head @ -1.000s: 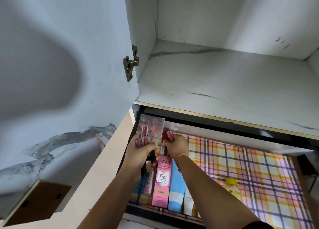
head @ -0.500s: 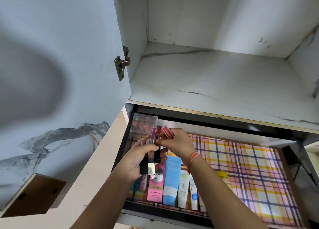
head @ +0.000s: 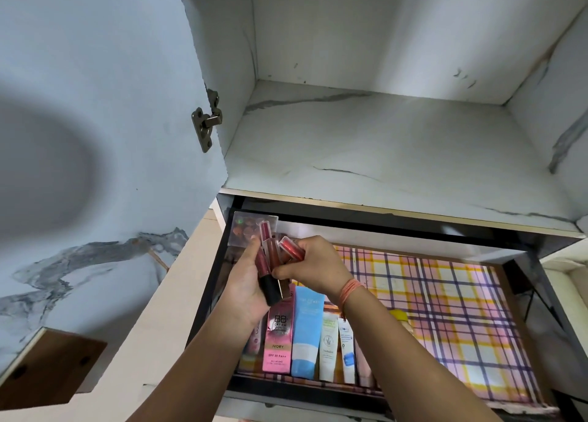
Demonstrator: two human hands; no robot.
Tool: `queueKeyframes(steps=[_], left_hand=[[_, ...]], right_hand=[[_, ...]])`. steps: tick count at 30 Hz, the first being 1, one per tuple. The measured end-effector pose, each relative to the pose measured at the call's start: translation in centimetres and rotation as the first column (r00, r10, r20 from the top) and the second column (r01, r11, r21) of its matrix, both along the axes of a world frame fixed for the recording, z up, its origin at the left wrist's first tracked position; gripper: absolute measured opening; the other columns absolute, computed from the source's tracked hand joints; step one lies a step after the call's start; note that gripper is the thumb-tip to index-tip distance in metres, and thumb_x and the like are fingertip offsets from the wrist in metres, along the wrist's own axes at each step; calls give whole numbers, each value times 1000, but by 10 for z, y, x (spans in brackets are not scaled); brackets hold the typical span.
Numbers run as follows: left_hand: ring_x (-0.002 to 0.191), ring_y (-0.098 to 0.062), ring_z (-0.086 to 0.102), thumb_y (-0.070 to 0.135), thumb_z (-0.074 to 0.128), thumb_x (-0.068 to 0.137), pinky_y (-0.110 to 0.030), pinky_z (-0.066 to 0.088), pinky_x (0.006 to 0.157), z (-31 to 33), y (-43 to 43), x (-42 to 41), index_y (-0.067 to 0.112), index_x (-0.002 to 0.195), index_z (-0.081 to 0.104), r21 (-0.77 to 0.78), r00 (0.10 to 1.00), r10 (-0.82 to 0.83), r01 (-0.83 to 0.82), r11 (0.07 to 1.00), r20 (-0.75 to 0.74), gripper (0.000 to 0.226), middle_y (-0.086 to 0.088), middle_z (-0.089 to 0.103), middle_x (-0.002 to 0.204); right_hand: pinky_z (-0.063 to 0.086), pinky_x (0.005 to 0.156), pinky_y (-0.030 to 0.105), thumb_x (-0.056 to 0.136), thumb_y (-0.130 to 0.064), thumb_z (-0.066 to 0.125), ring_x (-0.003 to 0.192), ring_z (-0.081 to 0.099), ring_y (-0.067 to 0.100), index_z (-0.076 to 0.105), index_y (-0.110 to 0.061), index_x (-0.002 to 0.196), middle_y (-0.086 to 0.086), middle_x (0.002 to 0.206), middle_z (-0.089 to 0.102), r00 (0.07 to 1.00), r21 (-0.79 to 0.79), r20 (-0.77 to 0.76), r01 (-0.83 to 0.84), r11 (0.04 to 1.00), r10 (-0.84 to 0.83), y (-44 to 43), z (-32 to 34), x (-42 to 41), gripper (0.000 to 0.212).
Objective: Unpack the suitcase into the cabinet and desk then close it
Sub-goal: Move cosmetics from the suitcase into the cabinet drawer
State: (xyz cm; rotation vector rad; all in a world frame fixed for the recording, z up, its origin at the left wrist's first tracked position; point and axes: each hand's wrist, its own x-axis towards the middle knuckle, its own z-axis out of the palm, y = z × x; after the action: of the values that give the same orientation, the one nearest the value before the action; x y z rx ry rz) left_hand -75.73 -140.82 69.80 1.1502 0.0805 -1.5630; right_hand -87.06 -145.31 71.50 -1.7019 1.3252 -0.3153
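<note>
My left hand (head: 246, 286) grips a bundle of red lip-gloss tubes (head: 268, 256) with black caps above the open drawer (head: 521, 310). My right hand (head: 313, 267), an orange thread on its wrist, pinches one red tube (head: 290, 246) from that bundle. Below them, in the drawer's left part, lie a pink BB cream box (head: 277, 342), a blue tube (head: 306, 332) and white tubes (head: 329, 345). A clear plastic box (head: 246, 227) of red cosmetics sits in the drawer's back left corner. The suitcase is out of sight.
The drawer is lined with pink-yellow plaid paper (head: 445, 310). A yellow-capped item (head: 399, 315) peeks from behind my right forearm. Above is a white marble-look cabinet shelf (head: 397, 148); its door (head: 95, 135) stands open at left on a metal hinge (head: 206, 126).
Both hands rose slightly from the drawer's left part with the lip-gloss tubes. My right hand now pinches one tube beside the bundle. The camera has tilted a bit.
</note>
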Motion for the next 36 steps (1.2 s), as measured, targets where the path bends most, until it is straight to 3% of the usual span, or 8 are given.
queueKeyframes(steps=[2, 6, 8, 11, 16, 27, 32, 36], left_hand=[[86, -27, 68, 43, 49, 95, -40, 52, 86, -1, -3, -1, 4, 101, 71, 3, 1000, -8, 8, 1000, -12, 45, -19, 71, 98], [53, -22, 66, 30, 49, 98, -25, 53, 44, -3, -5, 2, 6, 93, 64, 14, 999, 3, -3, 1000, -53, 29, -15, 71, 74], [64, -23, 65, 18, 54, 95, -26, 53, 49, -5, -2, 9, 10, 99, 62, -6, 999, -4, 3, 1000, -48, 12, -16, 69, 91], [76, -22, 61, 0, 51, 91, -28, 51, 54, -11, -2, 22, 8, 125, 54, -77, 1000, -24, 23, 997, -4, 34, -14, 65, 100], [74, -24, 60, -9, 46, 90, -29, 51, 53, -9, -4, 24, 3, 126, 52, -115, 991, -51, 65, 991, 122, 39, -18, 64, 99], [77, -26, 64, -4, 41, 94, -35, 55, 64, -7, -3, 28, 7, 125, 55, -111, 994, -28, 39, 993, 101, 36, -21, 64, 107], [97, -33, 67, -6, 41, 93, -46, 57, 79, -9, -2, 24, 16, 124, 57, -101, 999, 21, -24, 995, -38, 41, -20, 68, 111], [77, -27, 71, -4, 41, 94, -39, 60, 64, -8, -5, 17, 15, 118, 61, -118, 1000, -2, 0, 993, -12, 36, -17, 72, 90]], right_hand=[[48, 55, 29, 65, -19, 77, 53, 52, 11, 68, -6, 66, 2, 58, 59, 993, 66, 86, 73, 995, -79, 0, 0, -2, 16], [36, 44, 17, 70, -16, 77, 44, 42, 4, 69, 7, 81, 6, 65, 58, 912, 176, 260, 279, 944, -318, -9, -3, -14, 27], [39, 46, 19, 73, -18, 77, 47, 46, 5, 71, 1, 77, 6, 64, 61, 890, 163, 234, 362, 918, -392, -16, -15, -20, 21], [51, 61, 35, 71, -29, 75, 59, 56, 16, 68, -11, 68, 6, 66, 65, 926, 49, -6, 378, 924, -378, -28, -44, -24, 19], [56, 77, 37, 80, -24, 65, 78, 66, 22, 71, -15, 84, 6, 82, 72, 947, 4, -203, 256, 967, -250, -39, -76, -10, 11], [44, 66, 26, 81, -17, 65, 75, 59, 23, 70, -12, 86, 7, 82, 68, 944, 66, -96, 323, 944, -317, -44, -90, 12, 8], [39, 50, 24, 82, -12, 67, 50, 45, 13, 66, -2, 77, 4, 61, 54, 819, 252, 238, 467, 848, -522, -26, -63, 13, 11], [56, 58, 28, 75, -14, 76, 62, 67, 14, 73, -6, 81, 5, 74, 71, 892, 123, 357, 249, 960, -278, -10, -36, 11, 11]])
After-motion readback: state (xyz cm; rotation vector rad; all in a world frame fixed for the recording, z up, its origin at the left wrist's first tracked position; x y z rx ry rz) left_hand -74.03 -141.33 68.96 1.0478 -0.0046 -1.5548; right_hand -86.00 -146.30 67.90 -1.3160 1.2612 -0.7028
